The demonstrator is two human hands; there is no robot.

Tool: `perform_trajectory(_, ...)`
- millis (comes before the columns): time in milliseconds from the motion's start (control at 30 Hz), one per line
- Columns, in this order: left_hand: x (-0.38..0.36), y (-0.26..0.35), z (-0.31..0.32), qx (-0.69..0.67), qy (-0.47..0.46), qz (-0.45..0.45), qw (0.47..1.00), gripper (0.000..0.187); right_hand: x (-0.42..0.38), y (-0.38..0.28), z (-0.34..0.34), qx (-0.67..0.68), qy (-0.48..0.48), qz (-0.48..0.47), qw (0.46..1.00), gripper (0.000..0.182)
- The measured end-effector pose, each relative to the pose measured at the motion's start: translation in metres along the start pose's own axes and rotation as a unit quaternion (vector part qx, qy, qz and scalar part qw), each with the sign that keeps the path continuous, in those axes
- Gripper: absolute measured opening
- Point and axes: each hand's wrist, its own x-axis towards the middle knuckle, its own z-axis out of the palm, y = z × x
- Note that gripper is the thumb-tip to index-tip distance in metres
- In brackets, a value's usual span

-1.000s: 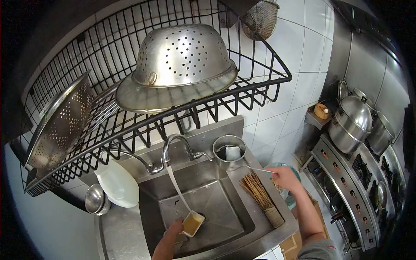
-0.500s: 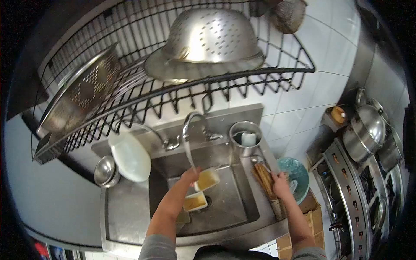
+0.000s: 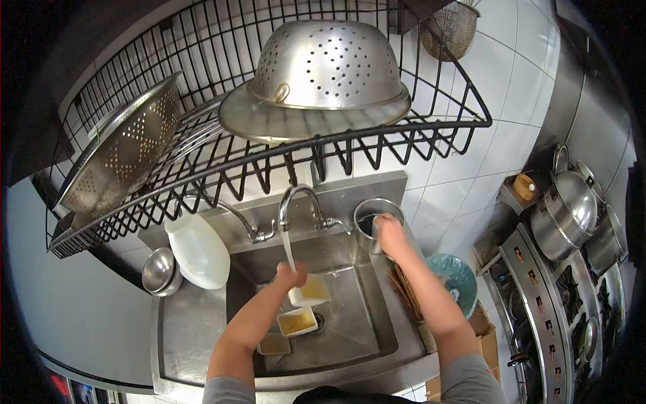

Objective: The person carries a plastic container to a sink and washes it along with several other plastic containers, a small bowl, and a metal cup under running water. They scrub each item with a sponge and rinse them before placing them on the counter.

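You have the sink [image 3: 360, 313] for your landmark: its right wall stands well apart from the containers, so the widest room to move is over the right half of its floor. At its back edge the faucet [image 3: 301, 193] arches forward, and its stream falls at your left hand [image 3: 291, 276]. Above the sink's back, the black wire rack [image 3: 316, 147] overhangs, bearing an upturned colander [image 3: 326, 67]. Left of the sink stands a white jug [image 3: 200, 254]; on its right ledge a bundle of thin sticks [image 3: 402, 291] lies partly hidden under your right forearm.

Your left hand, over the sink's middle, grasps a white container [image 3: 312, 291] by its upper left end. Just nearer you, a second container [image 3: 297, 322] sits beside the drain; a third container [image 3: 274, 345] lies toward the sink's near left corner. At the sink's back right corner, your right hand [image 3: 389, 232] dips into a steel pot [image 3: 363, 214], its fingers hidden, so you cannot tell whether they grip anything.
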Motion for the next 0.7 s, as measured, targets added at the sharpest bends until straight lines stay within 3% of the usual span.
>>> perform_trajectory(33,-0.016,0.004,-0.013,-0.005,-0.033,-0.022,0.999,0.025,0.02,0.001,0.003,-0.064,-0.083,0.066,0.992,0.037)
perform_trajectory(100,-0.029,-0.004,0.0,-0.09,0.011,-0.031,0.995,0.029,0.041,0.01,0.015,-0.127,-0.228,0.153,0.953,0.049)
perform_trajectory(167,-0.058,-0.008,-0.008,-0.126,-0.055,-0.053,0.989,0.033,0.06,0.035,0.052,-0.189,-0.358,0.205,0.891,0.06)
perform_trajectory(200,-0.082,-0.011,-0.011,-0.17,0.004,0.016,0.985,0.036,0.066,0.058,0.079,-0.221,-0.415,0.214,0.856,0.065)
perform_trajectory(267,-0.096,-0.019,0.001,-0.228,-0.108,-0.058,0.966,0.04,0.072,0.091,0.108,-0.214,-0.405,0.2,0.866,0.065)
perform_trajectory(400,-0.131,-0.028,0.021,-0.354,-0.146,-0.123,0.915,0.047,0.07,0.086,0.069,-0.154,-0.391,0.198,0.885,0.068)
perform_trajectory(433,-0.131,-0.035,0.045,-0.296,-0.054,-0.051,0.952,0.044,0.073,0.087,0.054,-0.121,-0.389,0.157,0.9,0.07)
perform_trajectory(533,-0.126,-0.038,0.053,-0.294,-0.126,-0.072,0.945,0.044,0.077,0.073,0.016,0.011,-0.186,0.057,0.981,0.063)
perform_trajectory(567,-0.117,-0.044,0.071,-0.269,-0.076,-0.025,0.96,0.044,0.075,0.065,0.009,0.048,-0.107,0.041,0.992,0.059)
perform_trajectory(667,-0.079,-0.048,0.098,-0.196,-0.031,0.064,0.978,0.041,0.057,0.009,-0.003,0.342,-0.119,0.108,0.926,0.047)
perform_trajectory(700,-0.079,-0.039,0.078,-0.194,-0.053,0.045,0.978,0.042,0.039,-0.025,-0.009,0.338,-0.162,0.124,0.919,0.044)
